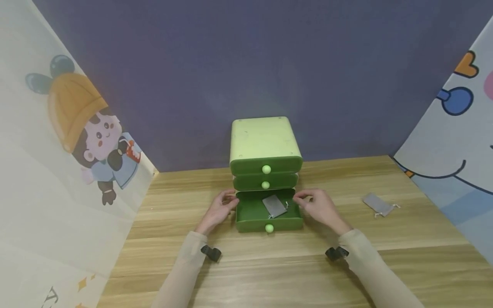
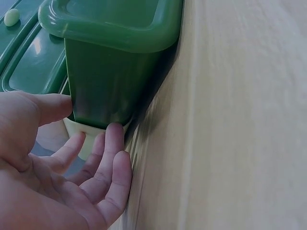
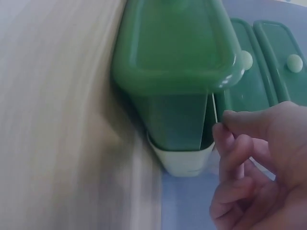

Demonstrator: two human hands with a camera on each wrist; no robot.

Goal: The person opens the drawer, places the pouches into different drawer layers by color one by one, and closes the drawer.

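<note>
A small green drawer cabinet [image 1: 265,139] has its bottom drawer [image 1: 250,209] pulled out. In that drawer lies a grey drawstring pouch [image 1: 274,206] with pale cords. My left hand [image 1: 220,210] is at the drawer's left side; in the left wrist view its thumb [image 2: 55,108] is by the drawer wall, and the loosely bent fingertips are at the cabinet's pale edge. On the other side is my right hand [image 1: 319,207], thumb and forefinger tips together beside the drawer's right rim. Nothing is visible between them; contact with the rim is unclear.
A second grey drawstring pouch [image 1: 377,204] lies on the wooden table [image 1: 269,273] to the right. Two upper drawers [image 1: 246,165] with round light-green knobs are closed. Behind the cabinet rises a dark blue panel [image 1: 262,64]; cartoon-printed panels stand at both sides.
</note>
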